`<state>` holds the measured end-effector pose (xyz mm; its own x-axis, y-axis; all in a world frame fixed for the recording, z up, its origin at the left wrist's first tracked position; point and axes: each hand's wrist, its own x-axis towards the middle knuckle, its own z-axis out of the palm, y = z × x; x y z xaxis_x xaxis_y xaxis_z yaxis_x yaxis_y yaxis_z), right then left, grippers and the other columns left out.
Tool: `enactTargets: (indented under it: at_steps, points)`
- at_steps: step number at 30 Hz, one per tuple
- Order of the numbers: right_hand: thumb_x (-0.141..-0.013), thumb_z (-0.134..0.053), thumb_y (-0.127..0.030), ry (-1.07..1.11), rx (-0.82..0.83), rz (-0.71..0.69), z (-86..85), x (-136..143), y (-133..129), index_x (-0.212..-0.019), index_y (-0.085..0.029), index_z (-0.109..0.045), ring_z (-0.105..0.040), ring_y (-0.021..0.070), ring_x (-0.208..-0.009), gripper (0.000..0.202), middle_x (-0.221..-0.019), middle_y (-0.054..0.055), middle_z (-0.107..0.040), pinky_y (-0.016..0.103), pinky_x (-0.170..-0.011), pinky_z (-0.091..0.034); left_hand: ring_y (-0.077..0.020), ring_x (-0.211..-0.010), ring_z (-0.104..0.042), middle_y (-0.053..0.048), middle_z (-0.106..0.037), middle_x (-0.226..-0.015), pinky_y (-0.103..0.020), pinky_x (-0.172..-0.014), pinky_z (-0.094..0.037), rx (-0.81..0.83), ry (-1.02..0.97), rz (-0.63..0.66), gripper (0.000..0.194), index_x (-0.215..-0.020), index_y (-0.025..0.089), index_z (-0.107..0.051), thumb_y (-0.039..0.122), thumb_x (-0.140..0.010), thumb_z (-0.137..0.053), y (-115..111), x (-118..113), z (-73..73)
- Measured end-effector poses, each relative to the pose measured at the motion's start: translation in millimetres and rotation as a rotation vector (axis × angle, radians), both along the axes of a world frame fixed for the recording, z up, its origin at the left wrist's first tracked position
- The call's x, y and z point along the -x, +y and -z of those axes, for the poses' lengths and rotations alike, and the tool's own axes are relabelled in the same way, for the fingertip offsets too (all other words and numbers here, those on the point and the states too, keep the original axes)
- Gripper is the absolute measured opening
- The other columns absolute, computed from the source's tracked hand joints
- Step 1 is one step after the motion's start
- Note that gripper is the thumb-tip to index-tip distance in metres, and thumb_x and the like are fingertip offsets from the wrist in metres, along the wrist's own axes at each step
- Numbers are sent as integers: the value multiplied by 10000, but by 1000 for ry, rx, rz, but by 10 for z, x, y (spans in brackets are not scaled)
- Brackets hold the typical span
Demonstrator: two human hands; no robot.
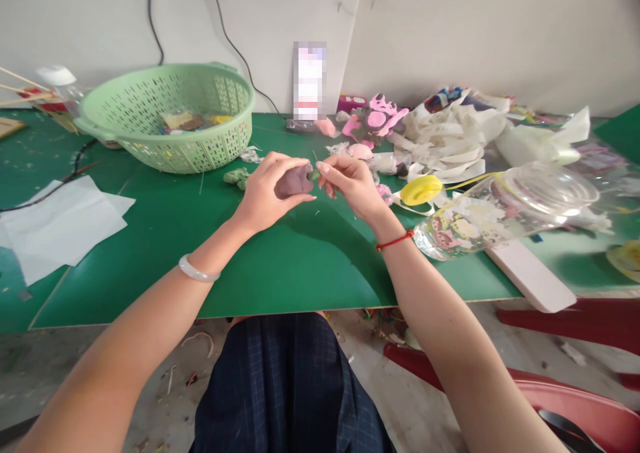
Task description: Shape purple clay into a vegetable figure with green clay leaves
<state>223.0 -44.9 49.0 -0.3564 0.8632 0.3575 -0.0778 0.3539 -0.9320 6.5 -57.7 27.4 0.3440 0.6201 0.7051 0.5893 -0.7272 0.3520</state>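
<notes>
My left hand [265, 190] curls around a purple clay lump [294, 182], thumb below and fingers over the top. Facing it, my right hand [351, 183] pinches a small green piece of clay [313, 174] between thumb and fingertips, against the lump's right end. Whether the two pieces are joined, I cannot tell. Both hands are above the green table [280, 266]. Just left of my left fingers lies a crumpled pale green lump [236, 178]. Pink modelled pieces [383, 116] lie beyond my right hand.
A green basket [200, 148] stands at back left, near white sheets [65, 226]. A phone [309, 83] leans on the wall. White strips [450, 140], a tilted clear jar [470, 220], a yellow disc [421, 190] and a flat white case [533, 276] occupy the right.
</notes>
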Motion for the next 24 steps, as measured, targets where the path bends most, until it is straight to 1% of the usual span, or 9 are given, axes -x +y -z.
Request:
enactTargets:
  at_steps: [2, 5, 8, 10, 15, 18, 22, 24]
  points:
    - [-803, -809, -718, -1, -10, 12, 1, 17, -12, -763, -190, -641, -475, 70, -522, 556, -644, -28, -597, 223, -485, -393, -305, -1184, -682, -84, -716, -1240, -495, -1067, -561, 14, 5, -5, 570, -1345, 266, -665, 486, -860, -865, -6, -5, 0]
    - [-810, -808, -711, -19, -42, 66, 0, 36, -29, -753, -193, -628, -471, 75, -528, 551, -638, -29, -573, 230, -486, -389, -306, -1178, -684, -83, -716, -1231, -498, -1063, -561, 35, 6, -18, 563, -1336, 262, -668, 496, -862, -861, -10, -15, 3]
    - [-857, -733, -746, -41, -54, 110, 8, 43, -28, -744, -195, -615, -471, 79, -534, 575, -646, -20, -561, 236, -481, -380, -304, -1171, -685, -81, -719, -1220, -495, -1062, -556, 39, -4, -26, 560, -1324, 257, -669, 508, -861, -860, -1, -18, 9]
    - [-866, -698, -773, -62, -52, 110, 21, 43, -18, -737, -195, -605, -465, 78, -528, 600, -644, -17, -556, 239, -475, -372, -301, -1163, -686, -80, -718, -1213, -488, -1059, -553, 45, -11, -20, 560, -1317, 254, -670, 515, -859, -859, 12, -13, 14]
    - [-822, -736, -783, -96, -55, 90, 72, 55, 5, -742, -197, -592, -446, 75, -515, 609, -614, -33, -529, 238, -469, -368, -298, -1132, -690, -86, -717, -1203, -467, -1021, -561, 109, 6, -21, 561, -1302, 249, -682, 511, -845, -872, 44, 6, 27]
    - [-841, -709, -790, -104, -22, 92, 117, 78, 23, -728, -202, -579, -451, 79, -508, 613, -582, -39, -501, 235, -467, -371, -291, -1109, -690, -83, -725, -1183, -447, -1000, -559, 139, 7, -23, 537, -1274, 236, -693, 480, -836, -886, 53, 7, 25]
    - [-874, -567, -862, -105, 69, 120, 176, 98, 65, -702, -208, -557, -472, 85, -495, 676, -578, -24, -505, 232, -447, -363, -287, -1102, -682, -75, -732, -1168, -437, -997, -549, 175, -3, -42, 503, -1250, 234, -698, 450, -837, -887, 65, 8, 20]
    - [-861, -565, -876, -119, 86, 133, 195, 99, 81, -716, -207, -570, -475, 81, -487, 684, -586, -24, -519, 229, -440, -355, -289, -1104, -681, -74, -731, -1171, -438, -997, -548, 186, 1, -46, 505, -1247, 234, -698, 432, -827, -897, 74, 11, 26]
